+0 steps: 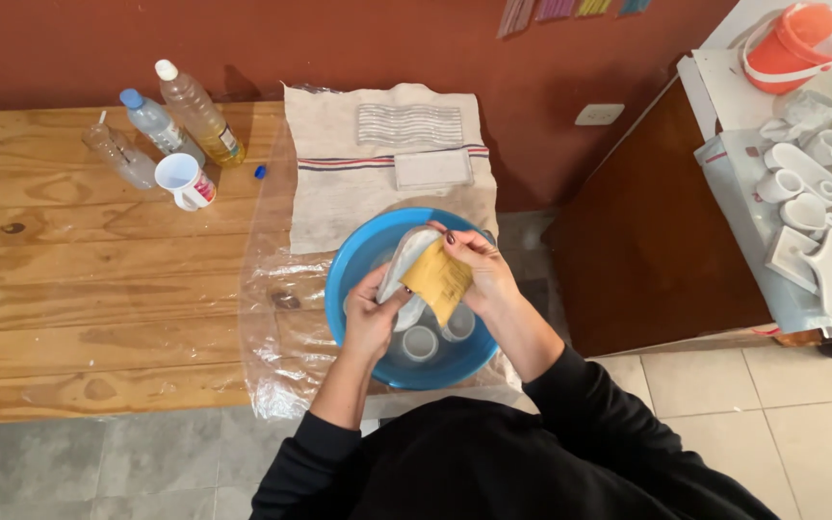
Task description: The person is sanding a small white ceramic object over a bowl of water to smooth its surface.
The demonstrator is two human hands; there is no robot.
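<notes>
Two hands meet over the blue basin at the table's near right edge; your left hand clasps a white ceramic piece; your right hand presses yellow sandpaper against it.

Three plastic bottles and a white cup stand on the wooden table; an orange bucket sits well apart.
</notes>
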